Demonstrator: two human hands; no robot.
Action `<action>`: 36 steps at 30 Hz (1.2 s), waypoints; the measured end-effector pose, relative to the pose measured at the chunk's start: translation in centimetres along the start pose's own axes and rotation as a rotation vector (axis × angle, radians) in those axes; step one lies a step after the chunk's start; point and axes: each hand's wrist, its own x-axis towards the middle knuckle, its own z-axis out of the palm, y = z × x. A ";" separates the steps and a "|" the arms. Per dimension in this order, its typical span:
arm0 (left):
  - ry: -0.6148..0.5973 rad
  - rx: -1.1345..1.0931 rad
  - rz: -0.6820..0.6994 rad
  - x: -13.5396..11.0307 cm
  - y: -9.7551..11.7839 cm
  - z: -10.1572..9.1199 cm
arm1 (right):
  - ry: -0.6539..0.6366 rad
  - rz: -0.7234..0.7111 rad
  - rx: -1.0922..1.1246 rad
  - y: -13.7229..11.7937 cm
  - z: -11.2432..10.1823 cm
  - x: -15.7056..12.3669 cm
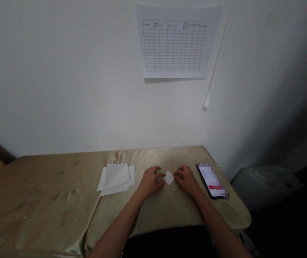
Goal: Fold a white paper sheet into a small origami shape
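A small white folded piece of paper (pixel 169 178) lies diamond-shaped on the cloth-covered table, between my two hands. My left hand (pixel 152 181) pinches its left corner with thumb and forefinger, the other fingers curled above. At the right corner, the fingertips of my right hand (pixel 185 178) are closed on the paper's edge. Left of my left hand is a loose pile of white paper sheets (pixel 116 177), overlapping at different angles; the top one shows diagonal crease lines.
A phone (pixel 210 181) with a lit, partly blurred screen lies right of my right hand. The table (pixel 48 200) has a shiny gold-brown cover with folds. Behind it rises a white wall bearing a printed table sheet (pixel 173 46). A pale rounded object (pixel 266 184) stands beyond the right edge.
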 end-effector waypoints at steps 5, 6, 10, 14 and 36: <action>0.003 0.003 -0.014 -0.1 0.5 0.0 | -0.023 -0.004 0.014 -0.1 -0.2 -0.1; -0.001 0.004 -0.013 -0.1 0.6 0.0 | -0.026 -0.005 0.012 -0.2 -0.2 -0.2; -0.015 -0.009 -0.014 0.0 0.8 0.0 | -0.031 -0.002 0.010 -0.4 -0.4 -0.2; -0.026 -0.026 0.004 0.1 0.8 0.1 | -0.040 0.006 0.012 -0.5 -0.5 -0.1; 0.006 -0.056 0.000 0.0 1.3 0.2 | -0.043 0.009 0.028 -0.3 -0.5 -0.1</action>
